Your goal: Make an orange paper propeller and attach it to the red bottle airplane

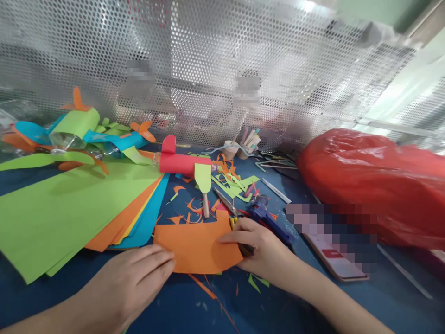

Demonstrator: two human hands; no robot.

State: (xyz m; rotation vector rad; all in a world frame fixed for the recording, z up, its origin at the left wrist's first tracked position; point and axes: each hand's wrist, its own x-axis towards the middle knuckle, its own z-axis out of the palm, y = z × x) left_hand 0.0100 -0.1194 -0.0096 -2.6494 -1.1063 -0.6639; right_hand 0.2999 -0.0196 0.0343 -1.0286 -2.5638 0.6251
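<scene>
A cut piece of orange craft paper [196,248] with a small tab on its upper edge lies in front of me. My left hand [137,273] grips its left edge, fingers together and thumb hidden. At the right edge, my right hand [259,243] pinches the paper, with the index finger reaching over its face. Just beyond are scissors [225,202], their handles partly covered by the paper and my right hand. A blue glue gun [271,220] lies beside that hand. Behind the paper rests a red paper-wrapped bottle [186,163] with a light green paper piece [203,177] on it.
Stacked coloured sheets [79,199] spread on the left, below paper-covered bottle models [74,125]. Paper scraps [239,185] litter the blue table [194,311]. A phone [337,255] and a large red plastic bag [375,185] lie right. A perforated metal screen [208,60] stands behind.
</scene>
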